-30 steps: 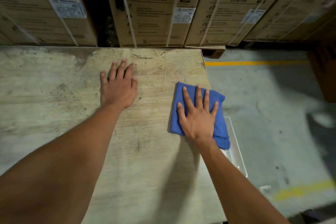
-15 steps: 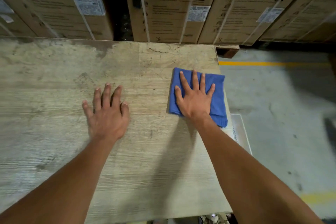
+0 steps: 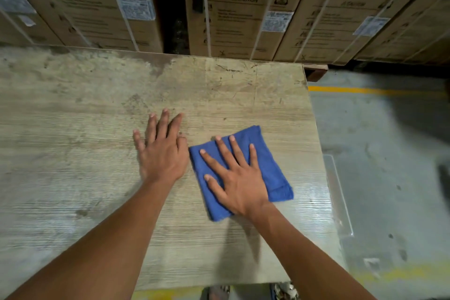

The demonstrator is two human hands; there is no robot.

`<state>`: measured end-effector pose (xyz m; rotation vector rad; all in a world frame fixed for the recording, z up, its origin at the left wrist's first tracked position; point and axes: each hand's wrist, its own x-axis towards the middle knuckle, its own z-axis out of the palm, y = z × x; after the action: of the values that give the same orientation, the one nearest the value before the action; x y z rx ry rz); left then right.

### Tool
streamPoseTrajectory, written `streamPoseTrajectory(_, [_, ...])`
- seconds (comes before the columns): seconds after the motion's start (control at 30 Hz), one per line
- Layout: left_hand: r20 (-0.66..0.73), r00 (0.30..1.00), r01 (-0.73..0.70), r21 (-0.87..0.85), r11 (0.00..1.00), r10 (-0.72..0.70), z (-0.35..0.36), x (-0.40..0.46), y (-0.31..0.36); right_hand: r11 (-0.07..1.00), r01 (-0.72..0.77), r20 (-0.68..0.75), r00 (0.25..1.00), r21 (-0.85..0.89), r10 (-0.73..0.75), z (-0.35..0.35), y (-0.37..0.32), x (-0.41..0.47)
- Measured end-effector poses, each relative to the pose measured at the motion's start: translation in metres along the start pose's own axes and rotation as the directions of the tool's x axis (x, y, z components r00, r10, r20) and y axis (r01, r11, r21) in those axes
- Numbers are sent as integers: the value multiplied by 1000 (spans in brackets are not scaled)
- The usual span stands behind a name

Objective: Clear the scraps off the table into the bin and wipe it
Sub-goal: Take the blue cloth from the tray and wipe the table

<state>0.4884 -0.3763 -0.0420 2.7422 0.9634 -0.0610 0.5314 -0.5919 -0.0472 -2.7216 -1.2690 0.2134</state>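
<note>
A folded blue cloth (image 3: 270,168) lies on the worn wooden table (image 3: 97,129), right of the middle. My right hand (image 3: 233,178) presses flat on the cloth with its fingers spread and straight. My left hand (image 3: 163,151) rests palm down on the bare wood just left of the cloth, fingers straight, its thumb almost at the cloth's edge. I see no scraps on the tabletop. No bin shows clearly in view.
Strapped cardboard boxes (image 3: 243,7) stand in a row right behind the table's far edge. Beside the table's right edge (image 3: 316,153) lies grey concrete floor with a yellow line (image 3: 365,91) and a clear plastic sheet or lid (image 3: 341,197).
My right hand has slid the cloth from the far right corner back toward me and to the left. The left hand now lies right beside the cloth.
</note>
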Motion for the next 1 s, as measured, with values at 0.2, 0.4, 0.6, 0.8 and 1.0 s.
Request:
streamPoseTrajectory(0.2, [-3,1000,-15,29,999,16,2,0,0,980,-196,2,981,16,196,-11,24,65])
streamPoseTrajectory(0.4, [-28,999,-28,15,999,28,3,1,1,960,-279,23,960,20,279,-21,29,153])
streamPoseTrajectory(0.6, [-5,999,-47,-28,999,47,-6,-6,2,972,-231,-2,973,33,231,-4,-14,81])
streamPoseTrajectory(0.8, [29,979,-201,14,979,201,-3,-21,-12,981,-192,-23,981,14,192,17,-67,-52])
streamPoseTrajectory(1.0, [2,965,-260,106,960,262,10,-86,-24,979,-204,1,979,21,204,21,-76,-100])
